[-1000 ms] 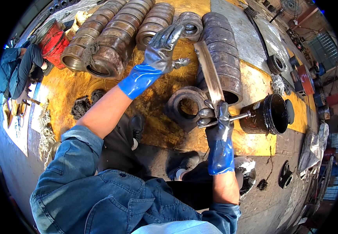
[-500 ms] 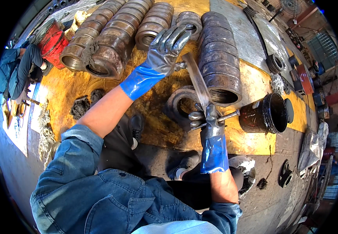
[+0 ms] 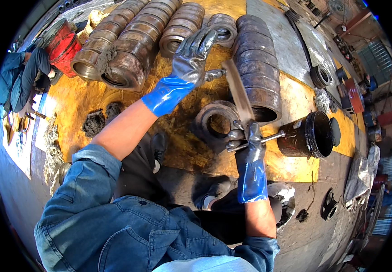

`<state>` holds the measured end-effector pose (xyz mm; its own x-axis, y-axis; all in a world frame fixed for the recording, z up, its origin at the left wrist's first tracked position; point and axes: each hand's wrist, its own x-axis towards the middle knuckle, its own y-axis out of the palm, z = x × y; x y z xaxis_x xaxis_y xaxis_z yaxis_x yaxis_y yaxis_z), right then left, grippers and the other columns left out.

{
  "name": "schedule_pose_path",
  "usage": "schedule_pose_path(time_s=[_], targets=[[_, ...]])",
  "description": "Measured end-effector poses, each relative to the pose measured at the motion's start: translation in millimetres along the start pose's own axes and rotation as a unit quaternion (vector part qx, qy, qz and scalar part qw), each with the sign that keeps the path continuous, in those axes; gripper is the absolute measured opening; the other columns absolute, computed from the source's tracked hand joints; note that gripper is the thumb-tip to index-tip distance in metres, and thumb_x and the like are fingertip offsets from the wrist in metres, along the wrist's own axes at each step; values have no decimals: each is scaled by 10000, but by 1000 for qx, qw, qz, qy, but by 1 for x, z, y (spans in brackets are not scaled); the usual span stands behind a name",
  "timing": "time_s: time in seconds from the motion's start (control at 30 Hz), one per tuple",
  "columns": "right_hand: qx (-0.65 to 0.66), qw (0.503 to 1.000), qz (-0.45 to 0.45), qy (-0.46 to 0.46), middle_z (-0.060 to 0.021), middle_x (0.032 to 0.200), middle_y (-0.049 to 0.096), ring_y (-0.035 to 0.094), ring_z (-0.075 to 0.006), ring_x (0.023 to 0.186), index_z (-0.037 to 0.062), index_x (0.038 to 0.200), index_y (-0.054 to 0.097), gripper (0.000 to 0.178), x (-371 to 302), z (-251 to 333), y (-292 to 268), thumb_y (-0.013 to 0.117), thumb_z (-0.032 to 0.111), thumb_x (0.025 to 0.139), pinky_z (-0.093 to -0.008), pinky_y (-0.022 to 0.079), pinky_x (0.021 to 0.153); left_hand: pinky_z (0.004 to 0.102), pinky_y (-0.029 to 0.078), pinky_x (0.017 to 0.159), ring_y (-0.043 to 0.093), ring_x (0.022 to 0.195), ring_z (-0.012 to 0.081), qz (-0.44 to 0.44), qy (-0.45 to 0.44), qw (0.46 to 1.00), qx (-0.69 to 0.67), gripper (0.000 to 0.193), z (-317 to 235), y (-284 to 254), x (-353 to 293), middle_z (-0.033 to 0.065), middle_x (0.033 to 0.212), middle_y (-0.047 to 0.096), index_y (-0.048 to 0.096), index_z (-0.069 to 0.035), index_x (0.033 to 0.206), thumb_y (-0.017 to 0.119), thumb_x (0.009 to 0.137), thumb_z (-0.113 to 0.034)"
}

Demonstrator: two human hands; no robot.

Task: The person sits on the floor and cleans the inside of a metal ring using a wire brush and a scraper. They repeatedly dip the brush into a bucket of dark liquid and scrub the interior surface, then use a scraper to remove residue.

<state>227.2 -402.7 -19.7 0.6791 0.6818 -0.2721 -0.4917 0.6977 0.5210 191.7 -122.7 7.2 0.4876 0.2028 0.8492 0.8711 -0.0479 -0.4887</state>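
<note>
My left hand (image 3: 192,54), in a dark-coated blue glove, is raised in front of the metal rings with its fingers stretched out and nothing in its grasp. The left thumb points toward a flat metal strip (image 3: 237,88), slightly blurred, which rises from my right hand (image 3: 249,141). That hand, gloved the same way, is closed around the strip's lower end. A thin metal rod (image 3: 273,137) with a thicker tip also crosses the right hand; whether it joins the strip is hidden. A single thick metal ring (image 3: 203,121) lies just beyond the right hand.
Rows of rings (image 3: 255,63) lie end to end on a yellow, oily sheet (image 3: 177,131). A black-smeared bucket (image 3: 302,136) is tipped on its side at right. Red buckets (image 3: 67,50) stand far left beside another person (image 3: 21,84). Dark fibrous clumps (image 3: 93,123) lie at left.
My right hand has shifted slightly right and down with the strip and rod. The left hand stays raised, its thumb now spread further from the fingers.
</note>
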Motion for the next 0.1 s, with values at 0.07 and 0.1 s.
schedule_pose_path(time_s=[0.07, 0.1], targets=[[-50, 998, -24, 11, -161, 728, 675, 614, -242, 507, -49, 1079, 610, 550, -1, -8, 10, 567, 473, 910, -345, 519, 459, 439, 371, 1065, 462, 1254, 343, -4, -12, 1000, -7, 946, 8, 3, -4, 172, 1391, 447, 342, -92, 1439, 802, 657, -361], [-69, 998, -12, 9, -158, 728, 673, 619, -232, 534, -43, 1078, 611, 550, -2, -14, 11, 567, 478, 909, -334, 516, 470, 442, 371, 1065, 458, 1258, 346, -6, -20, 1000, -16, 946, 15, 12, -10, 170, 1390, 448, 337, -96, 1442, 801, 664, -372]])
